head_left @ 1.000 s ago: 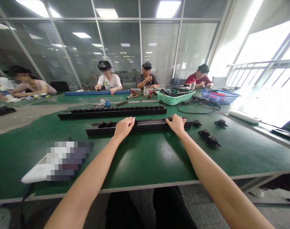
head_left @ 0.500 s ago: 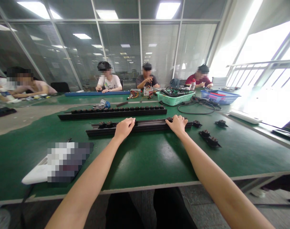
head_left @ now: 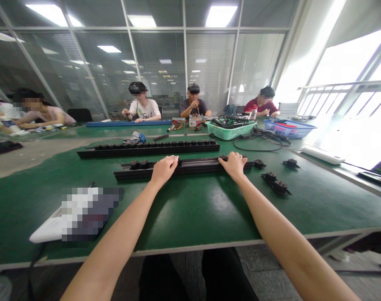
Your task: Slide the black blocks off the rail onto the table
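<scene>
A long black rail lies across the green table in front of me. My left hand is closed over it left of its middle, fingers curled across the top. Further right, my right hand grips the same rail, its thumb against a small black block in the channel. The fingers partly hide what sits under them. Near the rail's left end, black blocks sit in the channel. Just past its right end lies a loose black block, with a joined pair nearer me.
Behind lies a second black rail lined with several blocks. A green basket of cables and a blue basket stand further back. A white device is at front left. People sit working across the table.
My hands and the rail hold almost the same place. Across the table, the person in the white shirt has raised a hand. The view has shifted very slightly.
</scene>
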Action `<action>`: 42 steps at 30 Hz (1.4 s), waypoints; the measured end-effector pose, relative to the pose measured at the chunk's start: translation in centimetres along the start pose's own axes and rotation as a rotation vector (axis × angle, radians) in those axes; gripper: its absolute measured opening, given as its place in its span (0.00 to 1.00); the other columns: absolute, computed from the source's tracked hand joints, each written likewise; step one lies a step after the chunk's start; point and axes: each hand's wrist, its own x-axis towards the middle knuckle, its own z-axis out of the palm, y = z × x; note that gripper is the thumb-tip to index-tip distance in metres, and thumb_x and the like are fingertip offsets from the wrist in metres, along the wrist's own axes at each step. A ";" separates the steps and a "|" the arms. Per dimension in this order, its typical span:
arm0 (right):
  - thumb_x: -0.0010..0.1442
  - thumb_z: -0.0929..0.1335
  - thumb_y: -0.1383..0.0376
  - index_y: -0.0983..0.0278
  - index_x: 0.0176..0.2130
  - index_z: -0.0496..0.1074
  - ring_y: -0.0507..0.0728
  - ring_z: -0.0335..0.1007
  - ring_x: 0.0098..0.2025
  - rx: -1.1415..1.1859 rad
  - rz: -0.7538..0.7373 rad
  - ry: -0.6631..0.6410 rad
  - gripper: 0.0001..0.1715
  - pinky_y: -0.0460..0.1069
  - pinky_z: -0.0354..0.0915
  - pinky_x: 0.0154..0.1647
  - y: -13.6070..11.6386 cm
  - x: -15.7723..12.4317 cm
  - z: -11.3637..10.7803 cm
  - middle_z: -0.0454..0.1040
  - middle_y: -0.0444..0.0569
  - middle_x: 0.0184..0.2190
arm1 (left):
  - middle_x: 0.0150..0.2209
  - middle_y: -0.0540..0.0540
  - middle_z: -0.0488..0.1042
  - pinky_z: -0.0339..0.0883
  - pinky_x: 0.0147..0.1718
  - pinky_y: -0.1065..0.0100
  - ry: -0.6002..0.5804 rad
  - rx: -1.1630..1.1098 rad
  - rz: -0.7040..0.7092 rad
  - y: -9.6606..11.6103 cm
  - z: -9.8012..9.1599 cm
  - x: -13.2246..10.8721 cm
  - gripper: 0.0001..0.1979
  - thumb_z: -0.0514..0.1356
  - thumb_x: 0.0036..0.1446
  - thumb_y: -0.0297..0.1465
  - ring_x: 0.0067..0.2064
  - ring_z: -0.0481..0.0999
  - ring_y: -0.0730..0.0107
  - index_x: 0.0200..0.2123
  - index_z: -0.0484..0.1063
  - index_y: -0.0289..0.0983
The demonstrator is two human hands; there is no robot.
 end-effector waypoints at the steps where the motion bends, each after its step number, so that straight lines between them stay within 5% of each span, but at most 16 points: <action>1: 0.66 0.66 0.49 0.67 0.47 0.73 0.73 0.66 0.57 0.001 -0.001 0.002 0.24 0.62 0.54 0.56 0.0 0.0 0.0 0.74 0.66 0.50 | 0.57 0.48 0.81 0.71 0.64 0.56 0.001 -0.003 0.000 0.0 0.0 0.0 0.19 0.52 0.75 0.36 0.64 0.77 0.58 0.53 0.83 0.44; 42: 0.65 0.65 0.52 0.68 0.46 0.73 0.72 0.68 0.54 0.006 0.036 0.019 0.23 0.61 0.54 0.55 0.5 0.5 0.0 0.76 0.67 0.49 | 0.57 0.45 0.81 0.71 0.63 0.56 0.015 0.029 0.018 0.3 -0.2 0.0 0.18 0.53 0.75 0.35 0.63 0.77 0.55 0.54 0.83 0.41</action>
